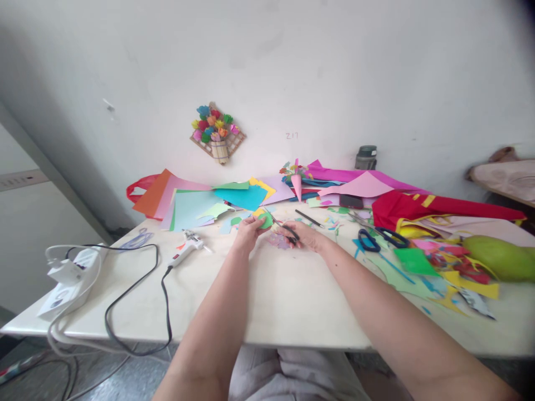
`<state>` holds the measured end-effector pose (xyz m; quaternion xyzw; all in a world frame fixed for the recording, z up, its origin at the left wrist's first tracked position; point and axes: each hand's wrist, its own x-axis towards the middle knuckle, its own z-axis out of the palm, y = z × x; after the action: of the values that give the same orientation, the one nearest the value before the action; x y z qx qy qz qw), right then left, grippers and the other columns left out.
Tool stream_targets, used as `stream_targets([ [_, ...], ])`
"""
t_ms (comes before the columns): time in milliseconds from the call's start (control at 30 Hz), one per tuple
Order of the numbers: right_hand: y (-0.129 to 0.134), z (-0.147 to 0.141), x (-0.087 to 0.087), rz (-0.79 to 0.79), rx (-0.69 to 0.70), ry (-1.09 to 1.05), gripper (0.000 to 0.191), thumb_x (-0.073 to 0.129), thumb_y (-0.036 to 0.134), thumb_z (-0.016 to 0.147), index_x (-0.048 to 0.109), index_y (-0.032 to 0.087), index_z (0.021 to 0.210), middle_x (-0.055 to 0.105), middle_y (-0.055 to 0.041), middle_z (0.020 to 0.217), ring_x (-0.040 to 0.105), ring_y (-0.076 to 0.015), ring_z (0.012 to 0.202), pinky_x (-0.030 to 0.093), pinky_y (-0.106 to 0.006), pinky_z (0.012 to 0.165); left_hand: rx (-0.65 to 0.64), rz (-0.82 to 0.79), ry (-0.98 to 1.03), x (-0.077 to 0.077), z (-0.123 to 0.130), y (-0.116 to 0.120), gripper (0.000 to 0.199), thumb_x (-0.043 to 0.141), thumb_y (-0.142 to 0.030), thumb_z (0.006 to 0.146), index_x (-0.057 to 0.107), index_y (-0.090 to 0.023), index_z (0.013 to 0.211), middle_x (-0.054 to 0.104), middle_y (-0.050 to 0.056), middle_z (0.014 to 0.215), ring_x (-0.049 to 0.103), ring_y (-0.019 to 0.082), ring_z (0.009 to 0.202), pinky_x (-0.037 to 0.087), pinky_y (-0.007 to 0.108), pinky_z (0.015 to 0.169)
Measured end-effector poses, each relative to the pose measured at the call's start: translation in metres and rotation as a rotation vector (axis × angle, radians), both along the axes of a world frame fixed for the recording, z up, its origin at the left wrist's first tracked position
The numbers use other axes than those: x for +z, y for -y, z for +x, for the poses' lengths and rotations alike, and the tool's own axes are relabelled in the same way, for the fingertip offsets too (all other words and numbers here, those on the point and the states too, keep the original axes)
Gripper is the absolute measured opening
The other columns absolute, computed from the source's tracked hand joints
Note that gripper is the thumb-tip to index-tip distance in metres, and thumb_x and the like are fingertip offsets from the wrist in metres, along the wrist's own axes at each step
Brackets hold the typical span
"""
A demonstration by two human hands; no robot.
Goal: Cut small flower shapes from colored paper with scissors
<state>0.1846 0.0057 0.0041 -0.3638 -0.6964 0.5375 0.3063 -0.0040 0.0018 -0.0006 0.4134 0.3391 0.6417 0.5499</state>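
Left hand (249,231) pinches the green paper piece (264,220) by its edge, mid-bench. Right hand (308,236), just beside it, grips the dark-handled scissors (291,233), blades pointing left toward the paper. Can't tell whether they're biting into it.

For a clean cut, we'd turn the paper with the left hand and leave the scissors at one angle. Short snips on curves, fingertips clear of the blade line. Paper looks small, so pinch close to the cut or it'll probably fold. We'd cut slightly raised so loose scraps don't get caught.

Bench (288,309), left to right: white power strip (71,289) with a plug in it, white glue gun (184,255) on a black cord. The cord loops over the near edge; snag risk, we'd route it farther back. Coloured sheets (194,209) lie along the far side, then a pink paper cone of flowers (296,186), a black pen (308,218), navy-handled scissors (368,240), a green fruit (497,257) at far right among scraps.

Room: pale cabinet (20,223) at left, flower wall hanging (215,131) on the plain wall (267,67), dark flask (366,158) at the far edge.
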Motion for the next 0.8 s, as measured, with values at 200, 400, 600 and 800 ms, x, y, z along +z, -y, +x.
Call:
stream_targets([
  [200,0.0033,-0.0002,0.0034,0.019,-0.007,0.000,0.032,0.065,0.044,0.080,0.052,0.016,0.070,0.054,0.0024,0.055,0.047,-0.0062,0.038,0.027,-0.016,0.030,-0.007,-0.001,0.001,0.0014,0.0009,0.0013,0.038,0.092,-0.032,0.042,0.064,-0.012,0.059,0.065,0.003,0.066,0.063,0.016,0.067,0.054,0.038,0.080],
  [400,0.0041,-0.0017,0.0041,-0.013,-0.027,-0.008,0.029,0.065,0.041,0.080,0.052,0.017,0.070,0.053,0.0029,0.054,0.045,-0.0063,0.036,0.024,-0.017,0.029,-0.001,0.001,0.008,0.0012,0.0011,0.0016,0.039,0.093,-0.032,0.041,0.063,-0.012,0.058,0.064,0.002,0.064,0.063,0.015,0.067,0.054,0.037,0.080],
  [600,0.0041,-0.0022,0.0036,-0.020,-0.033,-0.017,0.028,0.066,0.041,0.079,0.053,0.017,0.072,0.052,0.0034,0.052,0.045,-0.0073,0.036,0.022,-0.018,0.029,-0.013,0.010,0.002,0.0023,0.0016,0.0027,0.039,0.093,-0.033,0.041,0.063,-0.013,0.058,0.065,0.002,0.064,0.063,0.015,0.067,0.054,0.037,0.080],
  [800,0.0049,-0.0033,0.0046,-0.050,-0.041,-0.018,0.027,0.066,0.042,0.078,0.055,0.017,0.077,0.050,0.0048,0.049,0.042,-0.0072,0.035,0.020,-0.018,0.030,-0.002,0.002,0.020,0.0023,0.0020,0.0022,0.041,0.093,-0.033,0.038,0.062,-0.013,0.057,0.064,0.001,0.062,0.064,0.015,0.066,0.054,0.036,0.079],
])
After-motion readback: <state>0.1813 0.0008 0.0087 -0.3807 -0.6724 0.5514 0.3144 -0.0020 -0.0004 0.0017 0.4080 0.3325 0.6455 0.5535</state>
